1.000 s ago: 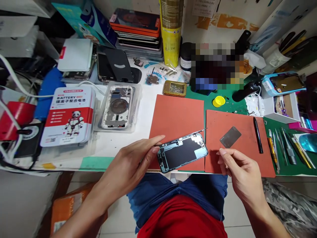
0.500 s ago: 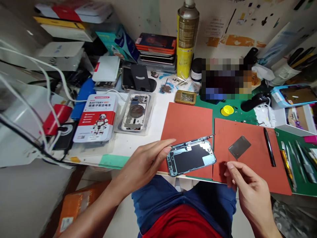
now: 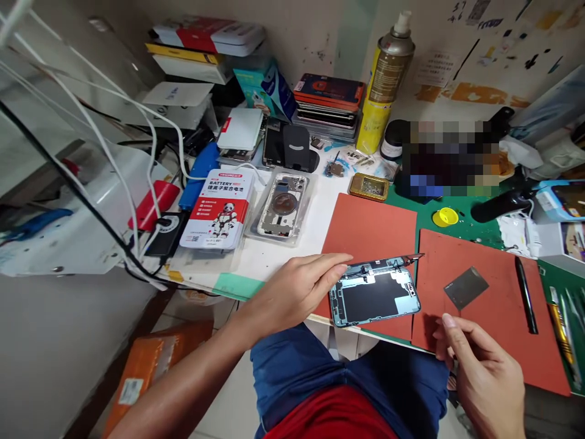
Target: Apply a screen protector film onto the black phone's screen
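An opened phone [image 3: 375, 299] lies tilted over the front edge of the left reddish-brown mat [image 3: 365, 225], its black and pale-blue inner side facing up. My left hand [image 3: 301, 283] grips its upper left corner between thumb and fingers. Along the phone's far edge a narrow dark part [image 3: 388, 263] stands raised, its right end sticking out. My right hand [image 3: 479, 360] is closed in a pinch above the front of the right mat [image 3: 498, 274]; what it pinches, if anything, is too small to make out. Just beyond its fingertips lies a dark rectangular sheet [image 3: 466, 288].
Left of the mats are a battery box [image 3: 219, 210] and a phone housing in a clear tray [image 3: 283, 207]. Behind stand a yellow spray can [image 3: 377, 103] and a gold tin [image 3: 369, 186]. A black pen [image 3: 525, 296] and several tools lie right. Cables [image 3: 91, 140] hang at left.
The view has swung left, so the bench appears shifted right. The raised part along the phone's far edge shows broader and tilted up more. Both hands keep nearly the same pose.
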`<state>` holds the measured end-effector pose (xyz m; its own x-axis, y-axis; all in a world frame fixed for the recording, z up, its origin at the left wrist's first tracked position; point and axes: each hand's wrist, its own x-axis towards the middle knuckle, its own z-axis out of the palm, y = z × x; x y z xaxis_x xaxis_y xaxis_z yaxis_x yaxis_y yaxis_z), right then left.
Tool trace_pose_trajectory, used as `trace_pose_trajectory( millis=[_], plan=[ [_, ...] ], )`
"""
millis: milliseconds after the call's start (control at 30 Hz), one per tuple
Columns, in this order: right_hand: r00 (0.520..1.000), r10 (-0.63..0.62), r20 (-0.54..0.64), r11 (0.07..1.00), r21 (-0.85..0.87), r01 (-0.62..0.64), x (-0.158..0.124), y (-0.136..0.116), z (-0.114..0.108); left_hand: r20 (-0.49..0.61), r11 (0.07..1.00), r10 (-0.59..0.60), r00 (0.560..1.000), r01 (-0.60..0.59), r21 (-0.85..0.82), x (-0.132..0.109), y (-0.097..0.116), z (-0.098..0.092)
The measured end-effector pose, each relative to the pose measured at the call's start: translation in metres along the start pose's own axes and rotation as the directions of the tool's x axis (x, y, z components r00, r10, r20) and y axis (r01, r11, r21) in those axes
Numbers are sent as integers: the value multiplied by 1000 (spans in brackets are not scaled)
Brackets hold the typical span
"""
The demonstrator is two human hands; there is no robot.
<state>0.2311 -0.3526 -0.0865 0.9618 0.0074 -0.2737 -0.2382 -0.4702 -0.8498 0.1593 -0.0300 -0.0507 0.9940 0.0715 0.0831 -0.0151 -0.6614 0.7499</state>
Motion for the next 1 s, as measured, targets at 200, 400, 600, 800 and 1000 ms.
trace_pose_trajectory(
  millis=[200,400,600,800,1000],
  plan=[
    [996,-79,31,996,45,77,1,7,-1,10,1000,15,1000,-15,9,0,0,2],
    [982,-190,10,982,-15,190,-5,6,-1,34,999,-3,999,2,33,-2,2,4],
    [823,-530,203,827,-92,555,-26,-3,8,27,999,-18,999,17,38,-4,3,5],
    [716,-608,342,746,-61,663,-45,-13,30,47,1000,-7,999,6,23,-5,2,7],
    [744,-560,364,767,-112,632,-44,-17,35,39,999,31,999,-32,24,-4,2,9]
  ],
)
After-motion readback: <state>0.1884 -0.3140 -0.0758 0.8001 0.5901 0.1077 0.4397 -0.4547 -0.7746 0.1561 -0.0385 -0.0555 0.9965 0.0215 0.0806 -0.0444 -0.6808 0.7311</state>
